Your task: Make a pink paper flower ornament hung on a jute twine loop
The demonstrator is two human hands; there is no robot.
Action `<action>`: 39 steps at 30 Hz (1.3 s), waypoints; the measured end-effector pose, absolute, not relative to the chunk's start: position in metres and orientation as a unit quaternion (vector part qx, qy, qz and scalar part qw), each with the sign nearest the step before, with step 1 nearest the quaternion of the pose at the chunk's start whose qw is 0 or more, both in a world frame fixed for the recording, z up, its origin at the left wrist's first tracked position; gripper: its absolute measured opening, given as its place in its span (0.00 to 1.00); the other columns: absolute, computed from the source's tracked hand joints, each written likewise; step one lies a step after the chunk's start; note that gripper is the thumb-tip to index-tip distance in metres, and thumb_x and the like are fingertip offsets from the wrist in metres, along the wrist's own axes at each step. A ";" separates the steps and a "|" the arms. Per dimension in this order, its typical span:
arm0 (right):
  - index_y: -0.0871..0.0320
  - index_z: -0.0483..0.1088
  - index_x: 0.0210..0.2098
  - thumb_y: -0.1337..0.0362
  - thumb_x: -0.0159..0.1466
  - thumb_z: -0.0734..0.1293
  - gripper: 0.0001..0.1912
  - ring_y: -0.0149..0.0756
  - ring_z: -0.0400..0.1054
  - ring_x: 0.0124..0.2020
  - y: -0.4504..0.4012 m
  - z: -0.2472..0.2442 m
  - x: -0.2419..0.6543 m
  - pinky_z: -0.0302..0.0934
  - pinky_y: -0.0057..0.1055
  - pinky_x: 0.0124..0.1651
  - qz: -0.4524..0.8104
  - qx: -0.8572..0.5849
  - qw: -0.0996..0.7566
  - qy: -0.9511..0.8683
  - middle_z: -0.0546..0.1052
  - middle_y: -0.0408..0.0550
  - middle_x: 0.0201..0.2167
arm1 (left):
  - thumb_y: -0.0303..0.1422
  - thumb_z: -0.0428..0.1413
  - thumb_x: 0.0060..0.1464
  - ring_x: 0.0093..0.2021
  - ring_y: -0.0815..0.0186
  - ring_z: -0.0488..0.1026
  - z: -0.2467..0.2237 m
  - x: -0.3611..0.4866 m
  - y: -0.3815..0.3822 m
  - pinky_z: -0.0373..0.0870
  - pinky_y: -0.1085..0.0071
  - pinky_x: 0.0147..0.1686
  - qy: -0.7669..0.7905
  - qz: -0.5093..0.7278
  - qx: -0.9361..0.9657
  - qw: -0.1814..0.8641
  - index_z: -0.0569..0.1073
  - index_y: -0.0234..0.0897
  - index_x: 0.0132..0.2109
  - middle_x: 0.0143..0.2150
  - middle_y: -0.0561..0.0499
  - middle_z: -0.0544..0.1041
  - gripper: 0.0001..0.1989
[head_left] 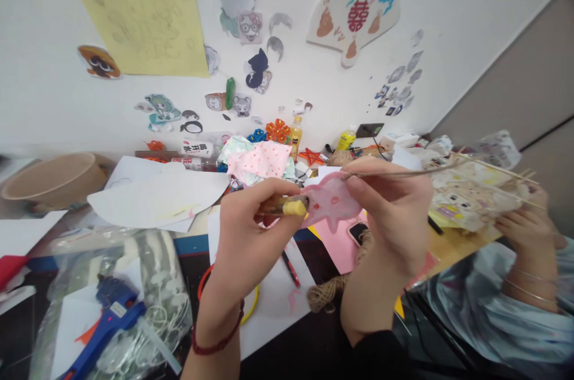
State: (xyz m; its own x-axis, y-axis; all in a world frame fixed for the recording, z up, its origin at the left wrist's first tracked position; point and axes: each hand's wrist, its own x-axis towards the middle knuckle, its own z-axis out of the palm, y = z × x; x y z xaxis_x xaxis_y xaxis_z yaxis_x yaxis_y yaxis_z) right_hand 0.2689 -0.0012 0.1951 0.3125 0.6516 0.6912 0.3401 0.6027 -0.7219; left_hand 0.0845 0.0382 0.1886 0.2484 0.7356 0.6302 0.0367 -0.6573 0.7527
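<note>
A small pink felt-like piece with red marks is held up in the middle of the view, between both hands. My left hand is closed on a wooden stick-like piece with a yellow end, which touches the pink piece's left edge. My right hand pinches the pink piece at its upper right. A thin brown twine runs from there to the right. Below the hands lies a bundle of twine, beside a white sheet with a red pen.
At the lower left, a blue glue gun rests on a plastic bag. A round brown bowl stands at the far left. Bottles, cloth and paper line the wall. On the right, another person's hands hold a decorated pale item.
</note>
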 end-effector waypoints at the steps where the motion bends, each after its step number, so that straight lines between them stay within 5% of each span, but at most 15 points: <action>1: 0.51 0.81 0.32 0.62 0.59 0.76 0.01 0.36 0.75 0.32 -0.002 0.195 0.268 0.73 0.33 0.33 0.109 -0.431 0.688 -0.574 0.81 0.44 0.30 | 0.21 0.62 0.50 0.23 0.75 0.68 0.189 0.084 0.039 0.60 0.81 0.19 0.263 0.550 0.721 0.330 0.78 0.37 0.32 0.24 0.57 0.76 0.06; 8: 0.48 0.82 0.33 0.65 0.60 0.75 0.04 0.35 0.77 0.33 -0.005 0.195 0.264 0.74 0.31 0.36 0.122 -0.441 0.693 -0.557 0.83 0.41 0.32 | 0.25 0.61 0.55 0.26 0.74 0.68 0.189 0.087 0.045 0.64 0.79 0.24 0.252 0.525 0.707 0.400 0.76 0.36 0.32 0.26 0.55 0.75 0.04; 13: 0.51 0.81 0.29 0.64 0.58 0.77 0.02 0.35 0.75 0.29 -0.003 0.194 0.261 0.71 0.32 0.32 0.085 -0.472 0.690 -0.543 0.82 0.43 0.28 | 0.30 0.65 0.55 0.27 0.74 0.66 0.186 0.091 0.040 0.65 0.76 0.27 0.278 0.601 0.691 0.288 0.75 0.40 0.44 0.32 0.55 0.75 0.10; 18: 0.51 0.78 0.26 0.61 0.59 0.76 0.07 0.33 0.71 0.25 -0.004 0.194 0.254 0.67 0.31 0.28 0.089 -0.482 0.654 -0.576 0.79 0.42 0.24 | 0.25 0.64 0.54 0.33 0.69 0.73 0.182 0.092 0.037 0.70 0.72 0.34 0.237 0.602 0.739 0.189 0.77 0.42 0.45 0.39 0.52 0.80 0.11; 22: 0.52 0.78 0.26 0.63 0.60 0.75 0.06 0.31 0.70 0.25 -0.005 0.195 0.249 0.65 0.30 0.27 0.100 -0.483 0.645 -0.584 0.78 0.41 0.23 | 0.23 0.62 0.54 0.30 0.69 0.71 0.180 0.091 0.040 0.69 0.71 0.34 0.244 0.591 0.752 0.160 0.78 0.43 0.44 0.35 0.54 0.80 0.12; 29: 0.52 0.80 0.30 0.64 0.60 0.75 0.02 0.31 0.71 0.25 -0.004 0.195 0.251 0.65 0.31 0.28 0.113 -0.473 0.627 -0.608 0.79 0.41 0.25 | 0.28 0.62 0.57 0.29 0.69 0.69 0.178 0.090 0.042 0.67 0.70 0.32 0.251 0.602 0.740 0.164 0.79 0.42 0.42 0.34 0.53 0.80 0.05; 39: 0.51 0.81 0.33 0.67 0.59 0.76 0.03 0.31 0.72 0.26 -0.003 0.192 0.253 0.66 0.30 0.29 0.114 -0.473 0.625 -0.611 0.80 0.41 0.27 | 0.20 0.62 0.53 0.30 0.73 0.72 0.176 0.092 0.045 0.68 0.77 0.29 0.244 0.612 0.717 0.226 0.80 0.42 0.41 0.34 0.55 0.80 0.12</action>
State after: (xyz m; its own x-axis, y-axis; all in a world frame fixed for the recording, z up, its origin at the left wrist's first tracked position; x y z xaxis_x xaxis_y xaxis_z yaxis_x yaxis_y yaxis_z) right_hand 0.2532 -0.0034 0.1924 0.2281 0.7199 0.6555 0.4349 0.5270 -0.7302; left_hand 0.0919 0.0445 0.1757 0.1311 0.6264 0.7684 0.0731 -0.7791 0.6227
